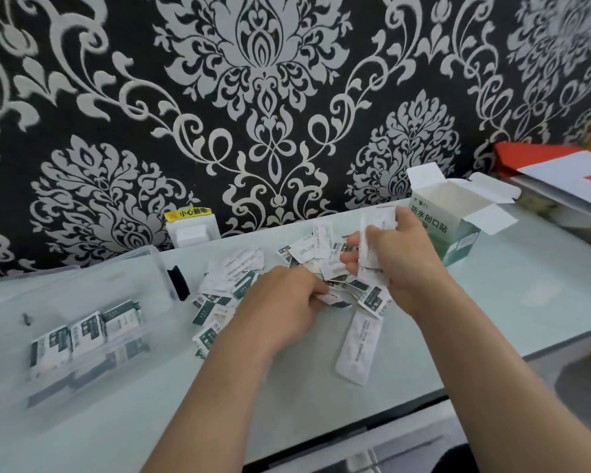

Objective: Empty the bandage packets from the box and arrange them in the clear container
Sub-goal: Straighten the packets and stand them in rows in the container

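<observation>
We see a pale, glossy table (321,414) set against black wallpaper (270,97) with a grey-white damask pattern. A white wall socket (191,233) sits at the table's back edge, with 1 yellow warning label (187,213) above it. At far right, a red folder (522,155) lies partly behind a white sheet (567,172).

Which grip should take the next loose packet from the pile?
Left. The left grip is down on the scattered white-and-green paper bandage packets, while the right grip is full, clutching a stack of them.
</observation>
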A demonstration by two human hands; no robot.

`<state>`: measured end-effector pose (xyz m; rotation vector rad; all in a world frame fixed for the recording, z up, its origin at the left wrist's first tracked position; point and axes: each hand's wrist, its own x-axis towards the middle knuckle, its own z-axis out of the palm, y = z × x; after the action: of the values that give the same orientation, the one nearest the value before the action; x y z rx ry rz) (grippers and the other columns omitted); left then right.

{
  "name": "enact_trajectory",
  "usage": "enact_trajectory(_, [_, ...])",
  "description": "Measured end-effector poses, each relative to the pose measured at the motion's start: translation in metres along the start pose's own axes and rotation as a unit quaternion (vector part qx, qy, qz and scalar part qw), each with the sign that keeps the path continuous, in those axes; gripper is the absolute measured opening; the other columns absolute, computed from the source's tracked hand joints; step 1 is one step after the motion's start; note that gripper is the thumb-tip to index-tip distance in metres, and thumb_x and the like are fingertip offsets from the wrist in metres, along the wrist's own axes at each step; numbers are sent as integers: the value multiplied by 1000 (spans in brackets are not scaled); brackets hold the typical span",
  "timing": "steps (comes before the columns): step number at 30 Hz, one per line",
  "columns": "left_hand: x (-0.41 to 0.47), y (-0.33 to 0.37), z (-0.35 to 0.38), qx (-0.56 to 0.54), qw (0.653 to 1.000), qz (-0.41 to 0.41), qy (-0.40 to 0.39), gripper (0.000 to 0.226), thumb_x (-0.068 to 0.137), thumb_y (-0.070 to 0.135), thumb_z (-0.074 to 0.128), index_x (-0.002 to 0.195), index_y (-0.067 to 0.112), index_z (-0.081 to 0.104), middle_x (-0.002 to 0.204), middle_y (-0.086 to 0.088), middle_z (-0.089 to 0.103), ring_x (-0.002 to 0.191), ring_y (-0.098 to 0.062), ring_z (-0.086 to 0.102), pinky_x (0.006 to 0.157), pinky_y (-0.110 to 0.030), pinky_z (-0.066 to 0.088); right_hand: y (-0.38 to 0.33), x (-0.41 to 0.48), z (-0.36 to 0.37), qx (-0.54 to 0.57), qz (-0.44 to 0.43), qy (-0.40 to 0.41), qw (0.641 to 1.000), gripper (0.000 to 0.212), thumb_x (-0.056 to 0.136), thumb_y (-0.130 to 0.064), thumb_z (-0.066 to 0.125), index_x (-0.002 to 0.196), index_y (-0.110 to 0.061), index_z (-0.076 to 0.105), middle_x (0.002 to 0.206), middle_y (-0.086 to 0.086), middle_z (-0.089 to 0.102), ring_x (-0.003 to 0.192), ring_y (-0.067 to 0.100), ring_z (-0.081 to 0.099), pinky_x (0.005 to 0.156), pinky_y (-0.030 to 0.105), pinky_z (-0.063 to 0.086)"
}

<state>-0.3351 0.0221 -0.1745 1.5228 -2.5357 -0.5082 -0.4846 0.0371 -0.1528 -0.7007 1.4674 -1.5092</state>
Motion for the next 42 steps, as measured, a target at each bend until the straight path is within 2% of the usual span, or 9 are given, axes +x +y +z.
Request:
enact_trajectory(6, [-3, -6, -11, -99, 987, -23, 126, 17, 87, 21, 68, 96, 32, 78, 96, 6, 73, 85, -12, 62, 71, -10, 41, -1, -2, -3, 24, 6, -47, 999, 24, 96, 6, 40, 114, -6, 49, 90, 15, 70, 57, 20, 67, 52, 30, 56])
enact_trajectory(10, [-6, -11, -18, -216, 953, -24, 209, 17, 80, 17, 77, 75, 33, 77, 73, 20, 70, 79, -4, 64, 71, -14, 48, -1, -2, 1, 32, 56, -116, 991, 20, 95, 4, 44, 111, -3, 55, 81, 15, 71, 52, 19, 58, 46, 25, 48])
enact_trajectory(15, [-18, -16, -29, -290, 916, 28, 277, 38, 75, -2, 75, 69, 35, 75, 77, 22, 71, 81, 4, 65, 75, -9, 48, 9, -4, 13, -102, 51, -186, 976, 31, 99, -29, 52, 115, -3, 56, 80, 14, 66, 48, 13, 49, 40, 21, 38])
enact_trajectory(18, [-23, -20, -30, -288, 911, 65, 289, 38, 73, -8, 73, 71, 30, 76, 80, 17, 71, 83, 2, 66, 78, -11, 49, 10, -7, 22, -42, 53, -240, 968, 26, 96, -22, 59, 108, 1, 59, 76, 11, 63, 48, 11, 47, 38, 18, 36])
enact_trajectory(24, [-27, -29, -36, -279, 923, 70, 256, 42, 76, -16, 60, 75, 23, 78, 88, 22, 70, 91, 7, 64, 87, -9, 47, 18, -3, 37, -29, -4, -168, 985, 18, 87, -1, 67, 104, 2, 61, 74, 12, 65, 46, 12, 51, 39, 21, 38])
enact_trajectory(26, [-30, -31, -41, -290, 917, 52, 269, 40, 82, -9, 62, 81, 29, 77, 88, 24, 71, 82, 9, 65, 77, -7, 48, 19, -2, 40, -48, -23, -123, 991, 19, 86, -4, 69, 104, -5, 63, 79, 10, 72, 53, 16, 58, 42, 24, 41])
enact_trajectory(35, [-25, -19, -43, -600, 744, -77, 284, 15, 85, 5, 70, 95, 16, 69, 87, -2, 74, 82, -20, 72, 70, -36, 61, 12, -12, 44, -14, -91, -145, 985, 24, 81, -8, 76, 101, -14, 65, 93, 7, 76, 91, 44, 68, 60, 37, 47])
enact_trajectory(38, [-22, -18, -41, -625, 726, -96, 270, 13, 85, 6, 70, 94, 14, 66, 88, -3, 74, 79, -20, 73, 68, -38, 60, 11, -15, 45, -14, -98, -171, 980, 26, 79, -4, 76, 100, -12, 64, 93, 11, 75, 80, 48, 64, 49, 29, 44])
enact_trajectory(42, [-21, -13, -43, -688, 677, -113, 236, 25, 86, 3, 69, 106, 9, 56, 90, -9, 75, 78, -27, 74, 64, -44, 61, 5, -19, 42, -86, -140, -207, 964, 26, 78, -4, 78, 96, -16, 64, 86, 11, 74, 62, 26, 59, 43, 25, 42])
